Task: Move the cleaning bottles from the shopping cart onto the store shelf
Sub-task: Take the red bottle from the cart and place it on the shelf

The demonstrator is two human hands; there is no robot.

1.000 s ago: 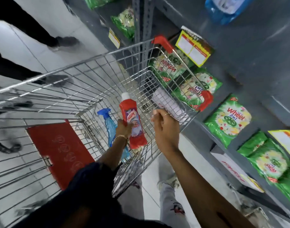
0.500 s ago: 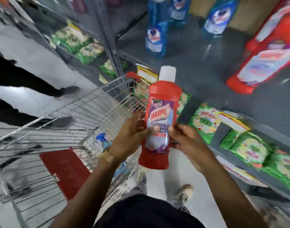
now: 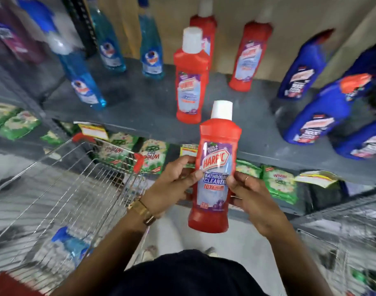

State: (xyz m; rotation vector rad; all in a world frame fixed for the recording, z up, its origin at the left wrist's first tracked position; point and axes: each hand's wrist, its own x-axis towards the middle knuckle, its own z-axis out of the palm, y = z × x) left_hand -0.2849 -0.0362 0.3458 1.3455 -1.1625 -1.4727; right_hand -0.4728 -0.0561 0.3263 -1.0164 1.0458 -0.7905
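Note:
I hold a red Harpic bathroom cleaner bottle (image 3: 214, 167) upright with a white cap, just in front of the grey store shelf (image 3: 144, 116). My left hand (image 3: 172, 184) grips its left side and my right hand (image 3: 253, 197) grips its right side. Three matching red bottles stand on the shelf, the nearest red shelf bottle (image 3: 190, 82) right above the held one. The wire shopping cart (image 3: 76, 189) is at lower left with a blue spray bottle (image 3: 69, 246) lying inside.
Blue glass-cleaner bottles (image 3: 86, 88) stand on the shelf's left, dark blue Harpic bottles (image 3: 317, 112) on its right. Green detergent packs (image 3: 278, 184) fill the lower shelf. A second wire cart (image 3: 343, 242) is at lower right. A bare patch of shelf lies between the red and dark blue bottles.
The red bottle came out of the cart in my left hand, my right hand joined it, and both raised it toward the shelf as my view tilted up.

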